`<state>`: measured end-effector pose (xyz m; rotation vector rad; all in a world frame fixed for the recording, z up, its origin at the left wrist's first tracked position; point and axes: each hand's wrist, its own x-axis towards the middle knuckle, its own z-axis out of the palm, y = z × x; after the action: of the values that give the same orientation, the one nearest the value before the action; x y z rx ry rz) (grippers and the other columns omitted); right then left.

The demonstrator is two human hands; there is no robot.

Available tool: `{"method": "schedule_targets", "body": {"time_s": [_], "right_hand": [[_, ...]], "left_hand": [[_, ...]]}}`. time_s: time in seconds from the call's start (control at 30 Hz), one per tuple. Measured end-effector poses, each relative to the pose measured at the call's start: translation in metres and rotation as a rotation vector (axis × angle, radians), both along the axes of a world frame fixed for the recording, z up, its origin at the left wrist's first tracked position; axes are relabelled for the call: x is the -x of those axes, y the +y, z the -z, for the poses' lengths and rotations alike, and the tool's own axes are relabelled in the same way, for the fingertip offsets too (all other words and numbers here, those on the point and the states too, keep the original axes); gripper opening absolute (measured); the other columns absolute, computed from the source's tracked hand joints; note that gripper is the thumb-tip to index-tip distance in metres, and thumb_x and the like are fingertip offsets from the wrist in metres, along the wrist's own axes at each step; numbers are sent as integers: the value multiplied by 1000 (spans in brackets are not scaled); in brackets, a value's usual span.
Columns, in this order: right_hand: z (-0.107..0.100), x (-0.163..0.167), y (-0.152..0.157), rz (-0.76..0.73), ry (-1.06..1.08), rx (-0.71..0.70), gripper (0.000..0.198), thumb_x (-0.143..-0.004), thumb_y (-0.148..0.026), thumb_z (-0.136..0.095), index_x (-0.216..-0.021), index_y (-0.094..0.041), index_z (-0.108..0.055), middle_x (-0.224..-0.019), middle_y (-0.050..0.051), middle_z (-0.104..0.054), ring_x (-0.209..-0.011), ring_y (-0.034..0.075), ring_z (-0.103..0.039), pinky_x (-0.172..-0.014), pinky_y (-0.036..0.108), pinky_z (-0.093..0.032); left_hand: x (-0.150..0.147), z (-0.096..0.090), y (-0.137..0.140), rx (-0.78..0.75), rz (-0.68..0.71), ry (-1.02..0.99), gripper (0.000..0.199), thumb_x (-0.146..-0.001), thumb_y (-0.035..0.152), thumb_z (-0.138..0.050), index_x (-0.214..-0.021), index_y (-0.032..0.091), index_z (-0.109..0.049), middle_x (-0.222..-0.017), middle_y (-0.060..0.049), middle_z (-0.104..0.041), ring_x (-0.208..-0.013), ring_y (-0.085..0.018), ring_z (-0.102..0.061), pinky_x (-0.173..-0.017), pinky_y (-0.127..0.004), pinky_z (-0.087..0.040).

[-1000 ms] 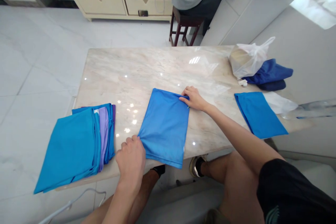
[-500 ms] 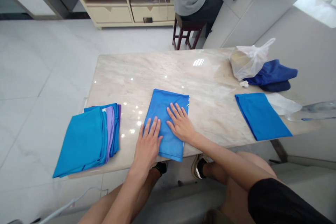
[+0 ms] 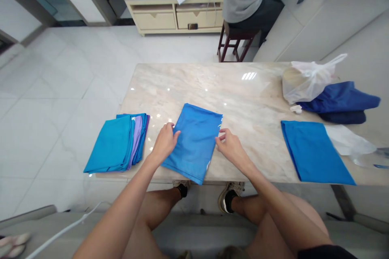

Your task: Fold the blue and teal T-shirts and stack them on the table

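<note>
A folded blue cloth (image 3: 194, 139) lies on the marble table (image 3: 212, 85), its near corner hanging over the front edge. My left hand (image 3: 165, 141) grips the cloth's left edge with curled fingers. My right hand (image 3: 231, 145) pinches the cloth's right edge near its far corner. To the left sits a stack of folded cloths (image 3: 117, 143), teal on top with purple layers showing. Another folded blue cloth (image 3: 314, 151) lies at the right.
A white plastic bag (image 3: 306, 79) and a dark blue garment (image 3: 340, 101) sit at the table's far right, with clear plastic wrap (image 3: 346, 139) beside them. A person sits on a wooden stool (image 3: 235, 42) beyond the table. A cream cabinet (image 3: 176, 12) stands behind.
Both hands were pressing flat on the middle cloth; they have moved outward and now hold its left and right edges. The camera view shifted, showing more of the room.
</note>
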<state>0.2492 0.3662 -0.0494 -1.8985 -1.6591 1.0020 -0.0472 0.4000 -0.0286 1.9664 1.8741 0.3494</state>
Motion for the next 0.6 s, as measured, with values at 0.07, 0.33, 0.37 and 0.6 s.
{"method": "schedule_targets", "body": {"time_s": [0.07,0.33,0.37,0.6], "right_hand": [[0,3,4,66,155,187,38,-96,-28,-78,-129,-18,-63,-87,6,-82,-90,28,-83,-80,37,-65],[6,42,-8,281,460,411,52,-97,-43,-83,-134,-18,-55,-61,-2,-74,-56,26,-78,-44,29,-56],[3,44,-9,263,433,414,51,-101,-46,-79,-136,-18,-55,-61,-1,-74,-55,27,-78,-43,28,-54],[-13,40,0,107,241,384,36,-111,-53,-62,-96,-21,-68,-59,3,-75,-51,22,-76,-49,26,-52]], "left_hand": [[-3,2,11,80,-60,-10,37,-106,40,-59,-131,12,-61,-126,-22,-75,-119,-34,-75,-104,-44,-57],[1,5,30,355,-175,-77,41,-91,59,-67,-80,19,-71,-85,-13,-79,-89,-33,-76,-73,-33,-47],[3,5,31,380,-169,-107,44,-88,61,-69,-71,21,-68,-74,-10,-75,-81,-31,-73,-68,-32,-43],[8,4,31,386,-192,-192,49,-77,63,-73,-53,23,-57,-55,-2,-59,-63,-22,-59,-59,-30,-31]]}}
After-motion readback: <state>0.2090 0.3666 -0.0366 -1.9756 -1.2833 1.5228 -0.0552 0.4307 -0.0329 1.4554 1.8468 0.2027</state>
